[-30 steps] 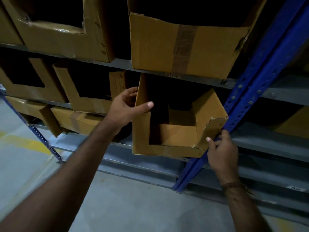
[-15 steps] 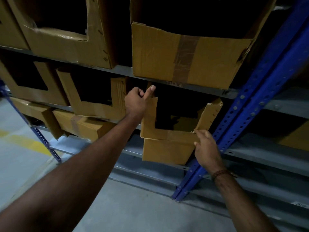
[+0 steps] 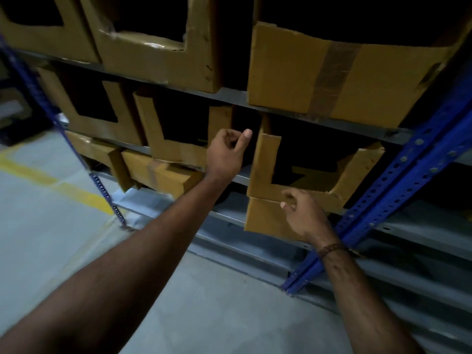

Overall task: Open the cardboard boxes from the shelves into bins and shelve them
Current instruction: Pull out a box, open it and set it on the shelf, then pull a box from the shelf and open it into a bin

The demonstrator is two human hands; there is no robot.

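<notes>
Cardboard bin point(image 3: 268, 190) touches right fingers point(image 3: 290, 198), loosely curled; left fingers point(image 3: 231, 139) curled, apart.

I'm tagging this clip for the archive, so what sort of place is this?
Most likely a warehouse or stockroom aisle. Blue perforated steel rack uprights carry grey shelves lined with cut-open cardboard bins, and the bare concrete floor has a yellow painted line.
</notes>
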